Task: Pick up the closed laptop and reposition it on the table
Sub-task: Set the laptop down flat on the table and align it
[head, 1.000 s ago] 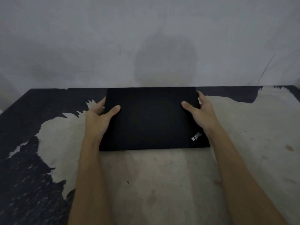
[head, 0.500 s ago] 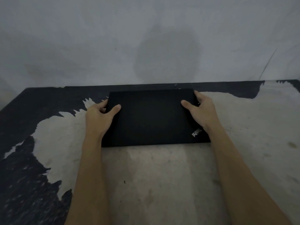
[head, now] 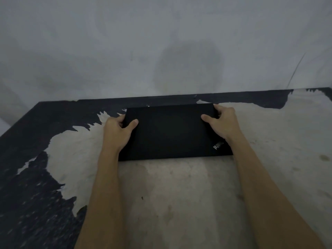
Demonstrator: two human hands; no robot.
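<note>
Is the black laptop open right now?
No, the laptop is shut flat, its lid with the logo facing up, while the left hand and right hand grip its two sides.

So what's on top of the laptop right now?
Only the thumbs of the left hand and right hand rest on the laptop lid; the fingers curl around its sides, hidden.

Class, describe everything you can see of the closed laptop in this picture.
The closed laptop is a matte black, flat slab, lid shut, with a small silver ThinkPad logo at its near right corner. It sits toward the far side of the worn, peeling table, long edges across the view. The left hand and right hand grip its short sides, thumbs on the lid. Whether it touches the table is unclear.
</note>
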